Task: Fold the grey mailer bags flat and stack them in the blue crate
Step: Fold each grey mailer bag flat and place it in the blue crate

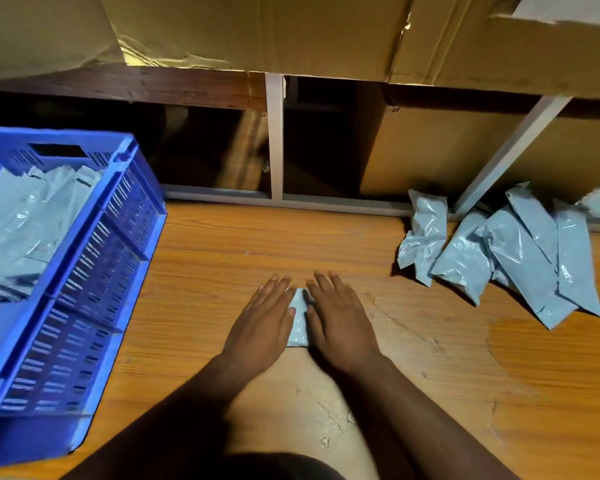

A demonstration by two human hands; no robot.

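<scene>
A folded grey mailer bag (299,320) lies on the wooden floor in the middle of the view, mostly hidden under my hands. My left hand (262,322) presses flat on its left side with straight fingers. My right hand (338,318) presses flat on its right side the same way. The blue crate (94,271) stands at the left and holds several folded grey mailer bags (25,230). A loose pile of grey mailer bags (506,251) lies on the floor at the right.
Cardboard boxes (430,154) and a white metal shelf frame (274,140) run along the back, with more cardboard (257,29) above. Wooden floor (222,258) lies bare between the crate and the pile.
</scene>
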